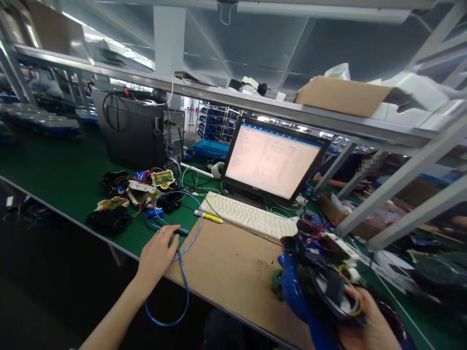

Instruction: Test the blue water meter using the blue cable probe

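Green-topped bench (69,170) runs beneath a metal shelf (219,95), with a cardboard sheet (226,262) before a white keyboard (248,215). At the sheet's left edge, the left hand (156,253)'s fingers pinch a dark plug (182,232) beside the blue cable (187,290); the right hand (365,316)'s fingers grasp a blue-and-black device (306,291) at the sheet's right. Cable slack hangs past the front edge and could snag; the device's loose wires might catch nearby clutter and tear. Writing on the monitor (272,160) and yellow marker (211,217) is too blurred to read.
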Demonstrator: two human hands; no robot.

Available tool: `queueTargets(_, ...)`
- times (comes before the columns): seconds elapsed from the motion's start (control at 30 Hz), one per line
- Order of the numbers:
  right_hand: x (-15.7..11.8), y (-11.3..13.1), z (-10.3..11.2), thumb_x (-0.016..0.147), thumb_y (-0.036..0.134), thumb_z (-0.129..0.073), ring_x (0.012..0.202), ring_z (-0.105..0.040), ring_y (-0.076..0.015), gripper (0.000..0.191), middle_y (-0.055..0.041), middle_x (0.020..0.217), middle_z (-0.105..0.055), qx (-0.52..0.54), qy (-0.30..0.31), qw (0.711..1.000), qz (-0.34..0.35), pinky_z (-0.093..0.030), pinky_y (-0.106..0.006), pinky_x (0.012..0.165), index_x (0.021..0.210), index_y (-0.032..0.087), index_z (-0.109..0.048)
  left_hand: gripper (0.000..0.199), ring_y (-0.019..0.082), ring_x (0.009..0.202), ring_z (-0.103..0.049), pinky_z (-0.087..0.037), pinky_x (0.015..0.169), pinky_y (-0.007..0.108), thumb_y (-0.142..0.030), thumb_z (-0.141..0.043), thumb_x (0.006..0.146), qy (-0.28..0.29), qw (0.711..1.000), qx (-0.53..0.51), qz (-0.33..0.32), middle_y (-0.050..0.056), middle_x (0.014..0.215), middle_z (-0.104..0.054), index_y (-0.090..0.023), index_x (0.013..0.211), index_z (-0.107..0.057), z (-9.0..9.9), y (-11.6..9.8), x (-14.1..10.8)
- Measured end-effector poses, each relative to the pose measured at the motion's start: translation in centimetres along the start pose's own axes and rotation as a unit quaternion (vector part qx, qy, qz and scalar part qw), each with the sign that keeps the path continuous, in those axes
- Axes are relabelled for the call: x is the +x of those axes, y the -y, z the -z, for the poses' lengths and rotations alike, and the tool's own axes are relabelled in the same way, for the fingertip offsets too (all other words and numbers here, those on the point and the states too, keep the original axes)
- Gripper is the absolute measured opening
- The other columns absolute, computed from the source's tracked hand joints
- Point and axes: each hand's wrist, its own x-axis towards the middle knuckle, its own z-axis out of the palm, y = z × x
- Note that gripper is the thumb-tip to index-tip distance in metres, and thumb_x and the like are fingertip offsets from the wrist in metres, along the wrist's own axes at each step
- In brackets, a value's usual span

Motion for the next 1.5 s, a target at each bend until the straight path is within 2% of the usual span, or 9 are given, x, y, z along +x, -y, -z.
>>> queueTargets(0.2, -2.6, -6.4, -8.8, 0.047, 0.024, -0.073, 0.050, -0.056, -0.0126, 0.021, 0.0029, 0.057, -0.065, 0.080, 0.015, 0.989, -0.125, -0.047, -0.023, 0.048, 0.061, 0.016, -0.061, 0.045, 0.023, 0.107, -0.055, -0.046, 0.090, 0.036, -0.051, -0.042, 0.081, 0.142, 0.947, -0.283, 0.045, 0.009, 0.114, -0.059, -0.019, 0.110, -0.056, -0.9, -5.4, -1.6)
queueTargets(0.37, -2.9, -10.4, -10.3, 0.051, 0.031, -0.073, 0.057, -0.057, -0.0145, 0.023, 0.0001, 0.062, -0.066, 0.063, 0.068, 0.989, -0.112, -0.046, -0.024, 0.056, 0.062, 0.014, -0.062, 0.067, 0.026, 0.126, -0.038, -0.034, 0.103, 0.043, -0.054, -0.049, 0.076, 0.198, 0.906, -0.373, 0.013, 0.015, 0.135, -0.040, -0.016, 0.130, -0.036, -3.6, -8.6, -1.8)
queueTargets(0.6, -3.8, -11.6, -10.9, 0.056, 0.038, -0.071, 0.066, -0.060, -0.0178, 0.026, -0.0014, 0.066, -0.066, 0.046, 0.075, 0.994, -0.065, -0.046, -0.027, 0.061, 0.066, 0.016, -0.062, 0.069, 0.030, 0.128, -0.034, -0.028, 0.106, 0.050, -0.052, -0.059, 0.071, 0.122, 0.961, -0.180, -0.170, 0.015, 0.135, -0.042, -0.016, 0.127, -0.040, -3.4, -13.0, 2.2)
queueTargets(0.73, -3.9, -11.4, -11.3, 0.056, 0.044, -0.069, 0.074, -0.061, -0.0220, 0.032, -0.0043, 0.067, -0.066, 0.038, 0.086, 0.994, -0.053, -0.047, -0.030, 0.064, 0.065, 0.015, -0.061, 0.061, 0.038, 0.109, -0.051, -0.022, 0.102, 0.061, -0.055, -0.066, 0.060, 0.194, 0.922, 0.038, -0.333, 0.020, 0.105, -0.064, -0.010, 0.101, -0.062, -3.9, -17.7, 4.4)
queueTargets(0.87, -3.6, -11.4, -11.2, 0.056, 0.039, -0.069, 0.074, -0.061, -0.0214, 0.030, -0.0035, 0.069, -0.067, 0.051, 0.086, 0.994, -0.052, -0.047, -0.030, 0.067, 0.070, 0.014, -0.063, 0.042, 0.034, 0.083, -0.063, -0.026, 0.101, 0.057, -0.049, -0.070, 0.054, 0.260, 0.886, 0.144, -0.355, 0.016, 0.075, -0.069, -0.011, 0.072, -0.068, -5.1, -20.0, 5.8)
queueTargets(1.03, -3.7, -11.8, -10.7, 0.056, 0.039, -0.072, 0.080, -0.062, -0.0210, 0.032, -0.0041, 0.076, -0.069, 0.055, 0.086, 0.993, -0.053, -0.048, -0.030, 0.075, 0.076, 0.014, -0.065, 0.055, 0.028, 0.084, -0.063, -0.044, 0.088, 0.044, -0.039, -0.072, 0.054, 0.262, 0.913, -0.005, -0.314, 0.012, 0.089, -0.069, -0.011, 0.101, -0.064, -5.2, -19.2, 6.7)
queueTargets(1.2, -3.5, -12.6, -8.7, 0.068, 0.054, -0.062, 0.113, -0.052, -0.0245, 0.060, -0.0102, 0.117, -0.060, 0.029, 0.093, 0.994, -0.045, -0.042, -0.036, 0.094, 0.112, 0.014, -0.057, 0.051, 0.021, 0.093, -0.060, -0.047, 0.087, 0.036, -0.031, -0.071, 0.059, 0.155, 0.926, -0.264, -0.223, 0.008, 0.102, -0.065, -0.014, 0.107, -0.059, -3.2, -16.2, 5.9)
queueTargets(1.3, -2.9, -11.8, -7.7, 0.075, 0.057, -0.052, 0.128, -0.036, -0.0230, 0.071, -0.0113, 0.138, -0.041, -0.060, 0.066, 0.993, 0.079, -0.030, -0.040, 0.105, 0.132, 0.016, -0.038, 0.046, 0.020, 0.098, -0.058, -0.047, 0.087, 0.035, -0.028, -0.068, 0.064, 0.139, 0.920, -0.329, -0.160, 0.008, 0.107, -0.061, -0.016, 0.107, -0.057, -2.7, -13.0, 5.0)
queueTargets(1.5, -1.4, -7.4, -9.7, 0.075, 0.044, -0.060, 0.133, -0.023, -0.0270, 0.073, -0.0105, 0.143, -0.031, -0.353, 0.161, 0.835, 0.389, -0.019, -0.049, 0.109, 0.138, 0.020, -0.031, 0.042, 0.021, 0.098, -0.058, -0.045, 0.092, 0.039, -0.026, -0.067, 0.066, 0.118, 0.913, -0.371, -0.123, 0.010, 0.105, -0.061, -0.014, 0.103, -0.053, -3.9, -9.1, 2.7)
